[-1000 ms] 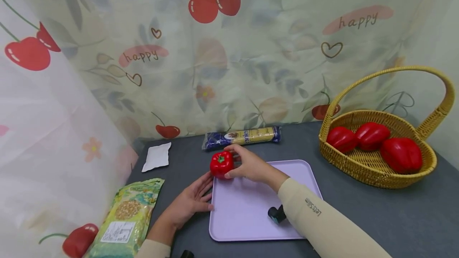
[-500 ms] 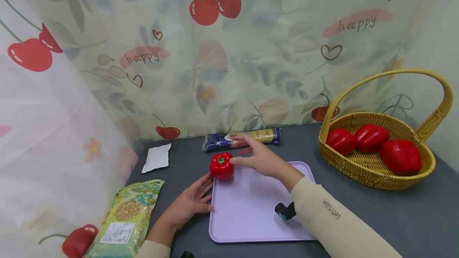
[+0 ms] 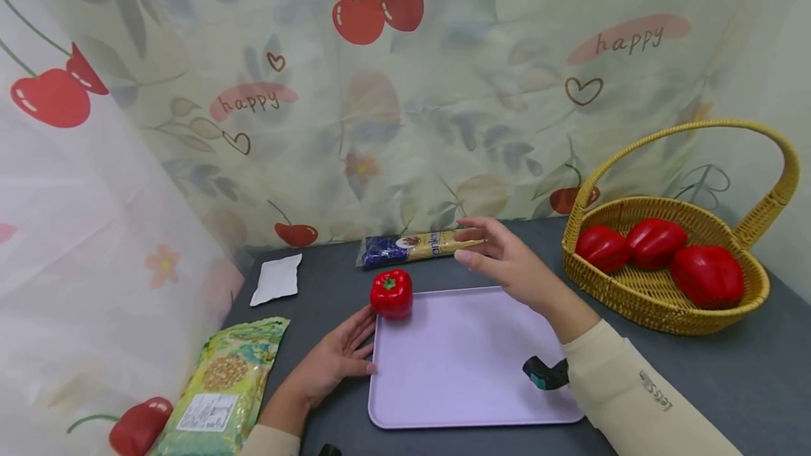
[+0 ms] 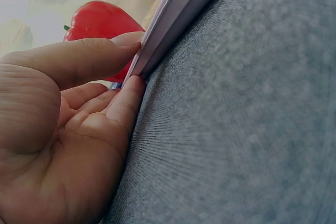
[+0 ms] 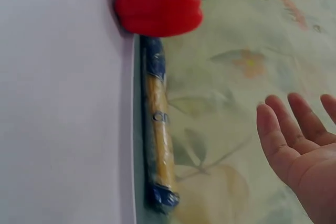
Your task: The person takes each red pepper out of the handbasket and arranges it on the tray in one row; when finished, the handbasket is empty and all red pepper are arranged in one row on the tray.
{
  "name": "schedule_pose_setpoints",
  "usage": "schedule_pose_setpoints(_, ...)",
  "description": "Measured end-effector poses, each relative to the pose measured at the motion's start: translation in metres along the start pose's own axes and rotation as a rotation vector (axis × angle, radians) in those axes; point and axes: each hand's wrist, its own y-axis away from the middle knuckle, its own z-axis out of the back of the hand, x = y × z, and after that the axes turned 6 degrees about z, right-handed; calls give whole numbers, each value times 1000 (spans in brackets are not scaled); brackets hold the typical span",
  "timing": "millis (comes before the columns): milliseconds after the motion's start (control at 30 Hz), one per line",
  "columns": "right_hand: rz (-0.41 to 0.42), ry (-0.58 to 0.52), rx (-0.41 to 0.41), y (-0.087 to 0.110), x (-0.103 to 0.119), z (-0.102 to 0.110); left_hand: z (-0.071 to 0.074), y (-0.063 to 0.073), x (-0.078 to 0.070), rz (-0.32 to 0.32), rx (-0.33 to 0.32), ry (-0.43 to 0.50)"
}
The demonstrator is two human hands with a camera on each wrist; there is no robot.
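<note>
A glossy red bell pepper [image 3: 391, 294] with a green stem sits upright on the far left corner of the lilac tray [image 3: 469, 364]. Along the tray's left edge lies my left hand [image 3: 336, 354], its fingers extended and its thumb touching the rim. The left wrist view shows the thumb tip at the rim [image 4: 152, 40] and a fingertip against the outer side. My right hand [image 3: 507, 259] hovers past the tray's far side, fingers spread and holding nothing. In the right wrist view its loosely bent fingers [image 5: 302, 124] are apart from the pepper.
A blue-and-yellow pasta packet [image 3: 412, 248] lies behind the tray. To the right, a wicker basket [image 3: 633, 305] with a tall handle holds three red peppers [image 3: 706, 276]. On the left are a white sachet [image 3: 277, 279] and a green-yellow grain bag [image 3: 224, 378]. Patterned cloth hangs behind.
My right hand has let go of the bell pepper and moved away to the right. The pepper stays on the tray corner, and my left hand keeps its place.
</note>
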Motion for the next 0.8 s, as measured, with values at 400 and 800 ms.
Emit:
schedule_pose_setpoints(400,163,-29,-101,31,17,49,1,-2,2,-9,16,-10)
schedule_pose_setpoints(800,258,-193,-210,53,35,93,0,-1,0,-9,19,-15)
